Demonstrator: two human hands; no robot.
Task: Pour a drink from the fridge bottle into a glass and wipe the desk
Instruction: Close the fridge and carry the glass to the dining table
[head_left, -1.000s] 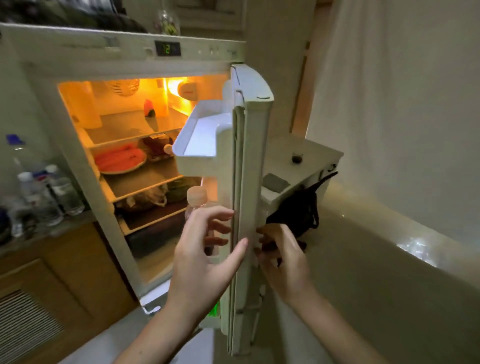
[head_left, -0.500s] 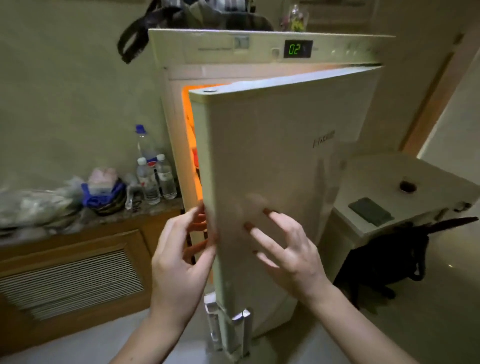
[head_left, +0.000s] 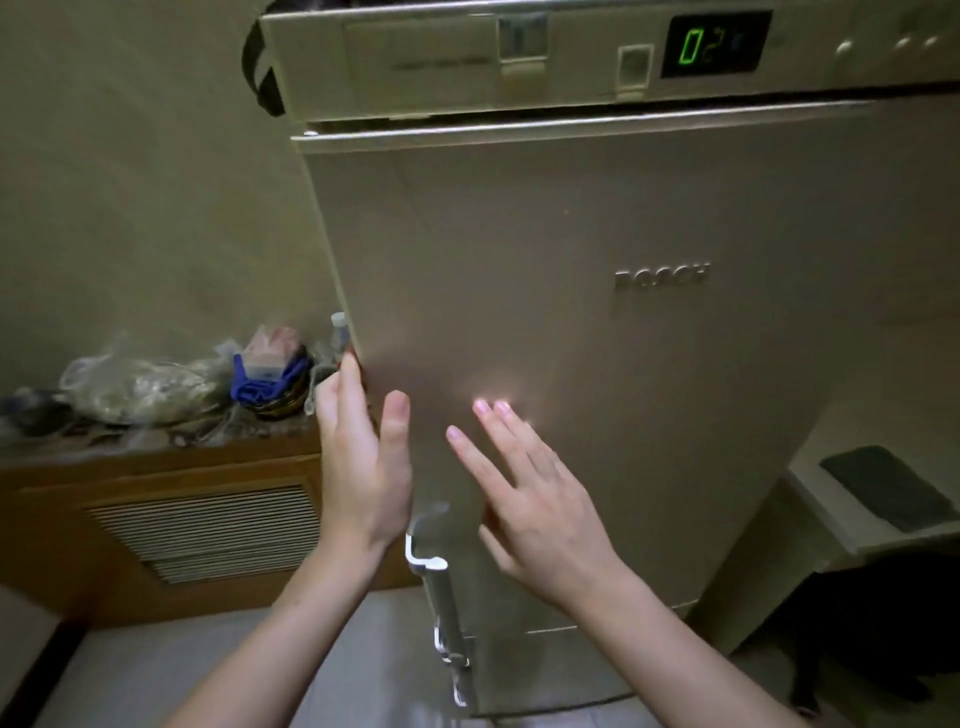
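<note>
Fridge door (head_left: 571, 364) looks shut or nearly so; a thin gap shows along its top edge. No drink bottle or glass in view, so the bottle's place can't be told; pouring and wiping seem still to do. Left hand (head_left: 363, 467) spread, empty, fingers at the door's left edge. Right hand (head_left: 530, 499) flat, fingers splayed, empty, at the door front.

The fridge door (head_left: 597, 364) blocks the way ahead, almost shut. Left of it, bags (head_left: 140, 387) crowd the cabinet top (head_left: 156, 441); the floor (head_left: 208, 670) below lies open.
</note>
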